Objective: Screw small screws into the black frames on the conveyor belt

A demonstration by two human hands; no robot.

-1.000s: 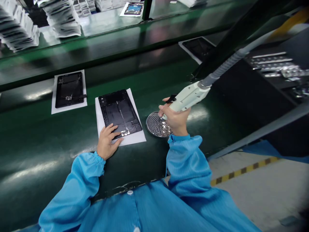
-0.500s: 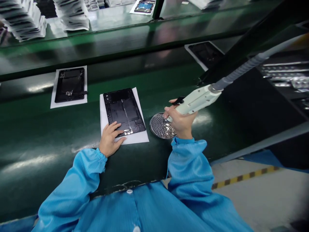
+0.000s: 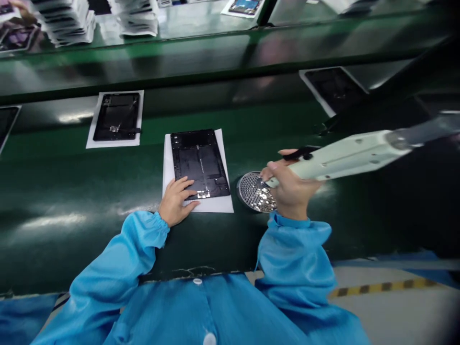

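A black tablet frame (image 3: 200,163) lies on a white sheet (image 3: 215,205) on the green belt. My left hand (image 3: 177,200) rests flat on its near left corner, fingers spread. My right hand (image 3: 290,188) is wrapped round a pale electric screwdriver (image 3: 345,155), whose tip points down into a round perforated metal screw tray (image 3: 251,190) just right of the sheet. A grey hose runs from the tool off to the right.
Another black frame on a white sheet (image 3: 117,117) lies further back left, one more (image 3: 332,86) at back right. Stacks of white trays (image 3: 68,19) stand on the far shelf. A yellow-black floor stripe (image 3: 377,286) runs at lower right.
The view has shifted, so everything sits further right in the picture. The screwdriver has tilted flatter and looms larger. My left hand stays on the frame's corner.
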